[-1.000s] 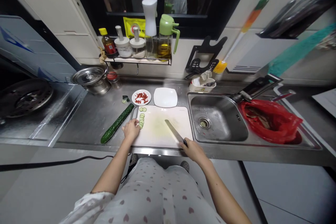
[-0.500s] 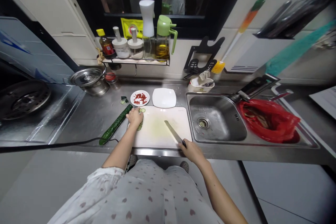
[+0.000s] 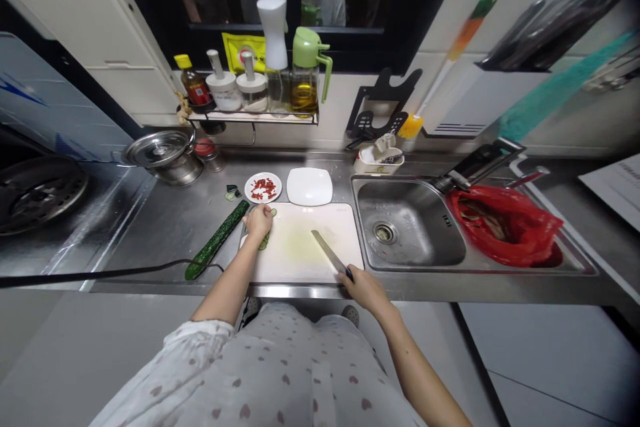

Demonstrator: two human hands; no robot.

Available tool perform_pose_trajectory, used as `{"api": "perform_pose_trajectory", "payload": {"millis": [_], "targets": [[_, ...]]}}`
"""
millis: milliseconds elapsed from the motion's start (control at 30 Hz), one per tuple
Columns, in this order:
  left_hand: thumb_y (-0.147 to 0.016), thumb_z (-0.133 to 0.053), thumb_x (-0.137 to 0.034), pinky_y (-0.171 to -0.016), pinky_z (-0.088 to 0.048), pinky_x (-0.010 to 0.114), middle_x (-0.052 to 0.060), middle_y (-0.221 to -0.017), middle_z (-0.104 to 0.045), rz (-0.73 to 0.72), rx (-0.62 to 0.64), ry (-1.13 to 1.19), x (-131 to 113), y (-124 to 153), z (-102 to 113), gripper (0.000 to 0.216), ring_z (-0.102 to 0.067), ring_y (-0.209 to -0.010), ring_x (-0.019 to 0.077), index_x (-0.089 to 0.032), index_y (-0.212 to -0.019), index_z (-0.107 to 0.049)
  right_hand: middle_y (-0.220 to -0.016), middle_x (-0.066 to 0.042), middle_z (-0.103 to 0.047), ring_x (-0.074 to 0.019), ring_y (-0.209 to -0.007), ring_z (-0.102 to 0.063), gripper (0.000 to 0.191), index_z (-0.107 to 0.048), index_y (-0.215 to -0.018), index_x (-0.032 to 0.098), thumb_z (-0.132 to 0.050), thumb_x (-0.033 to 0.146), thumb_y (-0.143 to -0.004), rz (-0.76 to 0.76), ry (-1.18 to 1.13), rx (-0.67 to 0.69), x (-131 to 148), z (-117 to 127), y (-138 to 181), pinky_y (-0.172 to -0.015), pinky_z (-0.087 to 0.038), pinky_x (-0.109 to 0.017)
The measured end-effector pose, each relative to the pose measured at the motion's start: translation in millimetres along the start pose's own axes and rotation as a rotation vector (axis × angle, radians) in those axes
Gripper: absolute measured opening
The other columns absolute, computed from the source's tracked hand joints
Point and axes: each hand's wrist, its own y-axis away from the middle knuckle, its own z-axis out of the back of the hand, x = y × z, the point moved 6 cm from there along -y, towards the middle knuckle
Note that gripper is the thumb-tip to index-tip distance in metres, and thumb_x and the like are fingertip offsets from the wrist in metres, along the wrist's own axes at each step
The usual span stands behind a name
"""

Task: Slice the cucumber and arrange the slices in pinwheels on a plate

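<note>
A white cutting board (image 3: 310, 243) lies on the steel counter in front of me. My left hand (image 3: 258, 220) rests at the board's far left corner, fingers curled over cucumber slices (image 3: 263, 241); what it grips is hidden. A long whole cucumber (image 3: 217, 239) lies just left of the board. My right hand (image 3: 363, 286) is closed round the handle of a knife (image 3: 327, 255), whose blade lies flat on the board pointing away from me.
Behind the board stand a small plate of chopped red chilli (image 3: 263, 187) and a white square plate (image 3: 309, 186). The sink (image 3: 406, 231) is to the right, with a red plastic bag (image 3: 503, 225) beyond. A pot (image 3: 161, 155) sits left; a condiment shelf (image 3: 250, 90) hangs above.
My left hand has moved from the board's near left edge up to its far left corner, over the slices. The knife and right hand have hardly moved.
</note>
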Motion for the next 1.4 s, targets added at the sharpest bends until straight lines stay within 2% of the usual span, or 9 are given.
{"api": "perform_pose_trajectory", "payload": {"millis": [233, 500, 733, 1033, 1400], "targets": [[-0.079, -0.06, -0.025, -0.087, -0.037, 0.034, -0.001, -0.09, -0.072, -0.01, 0.141, 0.182, -11.4, 20.3, -11.4, 0.021, -0.064, -0.091, 0.0184, -0.025, -0.099, -0.065, -0.104, -0.013, -0.069, -0.0235, -0.095, -0.065, 0.035, -0.059, -0.107, 0.019, -0.036, 0.043, -0.098, 0.013, 0.002, -0.012, -0.2, -1.2, -4.3, -0.065, -0.033, -0.027], [-0.08, -0.057, -0.024, -0.094, -0.033, 0.037, -0.002, -0.088, -0.072, -0.145, 0.296, 0.07, -33.2, 46.3, -33.1, 0.019, -0.063, -0.091, 0.0187, -0.027, -0.097, -0.064, -0.1, -0.012, -0.07, -0.0233, -0.093, -0.065, 0.035, -0.058, -0.107, 0.02, -0.034, 0.044, -0.099, 0.052, 0.057, -0.049, 13.4, 0.8, -0.2, -0.066, -0.033, -0.027], [-0.08, -0.054, -0.019, -0.091, -0.031, 0.041, 0.004, -0.096, -0.072, -0.209, 0.254, -0.148, -39.2, 51.4, -32.5, 0.022, -0.058, -0.105, 0.0269, -0.027, -0.099, -0.063, -0.1, -0.011, -0.07, -0.0224, -0.094, -0.065, 0.033, -0.058, -0.106, 0.021, -0.035, 0.044, -0.099, 0.082, 0.078, -0.032, 27.5, -4.0, 1.4, -0.067, -0.034, -0.026], [-0.085, -0.055, -0.027, -0.091, -0.028, 0.04, 0.006, -0.1, -0.071, -0.161, 0.262, -0.168, -37.1, 44.3, -33.9, 0.015, -0.055, -0.109, 0.0266, -0.026, -0.098, -0.063, -0.103, -0.011, -0.07, -0.0242, -0.098, -0.065, 0.036, -0.059, -0.108, 0.021, -0.033, 0.044, -0.098, 0.085, 0.087, -0.008, 35.5, -8.3, -0.7, -0.073, -0.039, -0.029], [-0.083, -0.055, -0.025, -0.091, -0.027, 0.04, 0.006, -0.1, -0.071, -0.139, 0.261, -0.154, -36.2, 39.9, -36.3, 0.014, -0.056, -0.108, 0.0265, -0.027, -0.094, -0.063, -0.103, -0.013, -0.07, -0.0256, -0.099, -0.065, 0.033, -0.057, -0.11, 0.019, -0.034, 0.039, -0.099, 0.083, 0.119, 0.008, 43.4, -7.7, -0.4, -0.075, -0.042, -0.031]]}}
